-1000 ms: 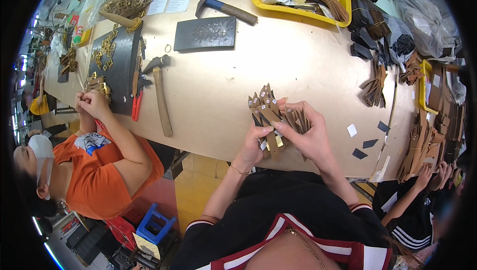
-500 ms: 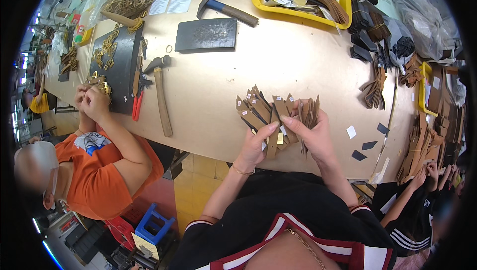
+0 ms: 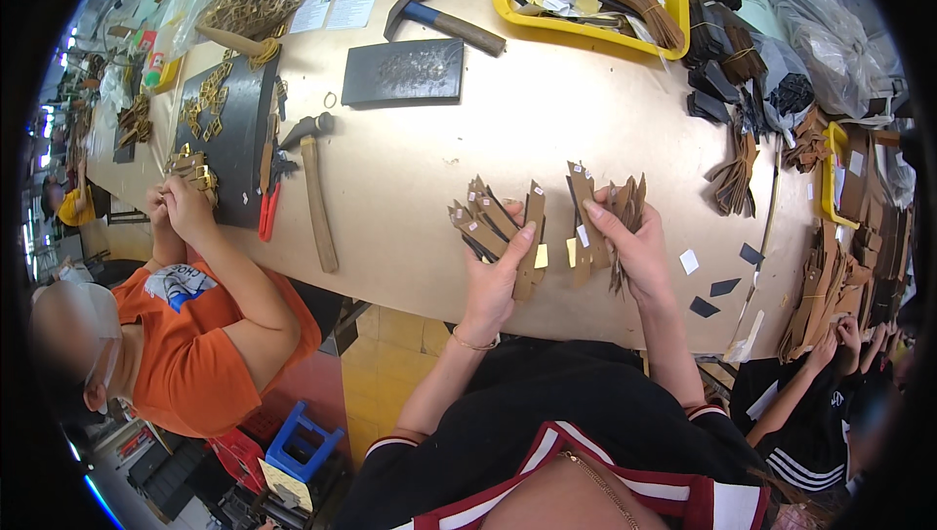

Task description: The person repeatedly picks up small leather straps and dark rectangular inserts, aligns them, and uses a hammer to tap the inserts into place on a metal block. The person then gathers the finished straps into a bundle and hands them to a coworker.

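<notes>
1. Left hand [image 3: 496, 281]: thumb pinched narrow on a fan of brown strips [image 3: 475, 227]; fingers behind were mostly hidden.
2. Right hand [image 3: 641, 247]: thumb lay pressed on a second bundle [image 3: 592, 255], likewise gripped; its rear fingers could not be assessed.
3. Change: the bundles, overlapping a moment earlier, stood apart above the table's [image 3: 420, 179] near edge.
4. Judgement: the strips' division into two held portions appeared achieved.

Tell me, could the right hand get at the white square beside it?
Probably yes: nothing visible lies between the right hand and the white square, but that hand holds brown strips.
</notes>
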Demonstrator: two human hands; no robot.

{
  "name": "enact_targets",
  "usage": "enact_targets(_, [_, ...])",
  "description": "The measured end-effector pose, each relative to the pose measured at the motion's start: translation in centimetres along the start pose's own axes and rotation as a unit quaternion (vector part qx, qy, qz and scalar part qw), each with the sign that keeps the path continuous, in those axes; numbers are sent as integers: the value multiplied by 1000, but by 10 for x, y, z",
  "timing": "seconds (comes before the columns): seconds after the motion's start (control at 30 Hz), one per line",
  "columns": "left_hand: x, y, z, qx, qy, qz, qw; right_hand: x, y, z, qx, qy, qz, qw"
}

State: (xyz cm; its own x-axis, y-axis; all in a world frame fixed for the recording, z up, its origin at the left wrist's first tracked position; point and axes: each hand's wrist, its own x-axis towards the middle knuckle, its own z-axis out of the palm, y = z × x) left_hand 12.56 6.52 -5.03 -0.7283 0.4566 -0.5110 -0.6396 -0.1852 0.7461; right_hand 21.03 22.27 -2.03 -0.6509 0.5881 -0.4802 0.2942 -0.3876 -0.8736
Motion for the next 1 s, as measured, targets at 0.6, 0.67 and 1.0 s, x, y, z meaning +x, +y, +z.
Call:
enact_targets(0.6, [-11, 7, 5, -27, -86, -21, 996, 8, 1, 41, 35, -46, -13, 998])
enact_targets(0.67, [-11, 9, 1, -91, -119, -51, 987, 8, -1, 36, 77, -47, 4, 996])
enact_targets(1.0, [-16, 4, -2, -66, -40, -37, 996, 0, -7, 54, -137, -92, -111, 980])
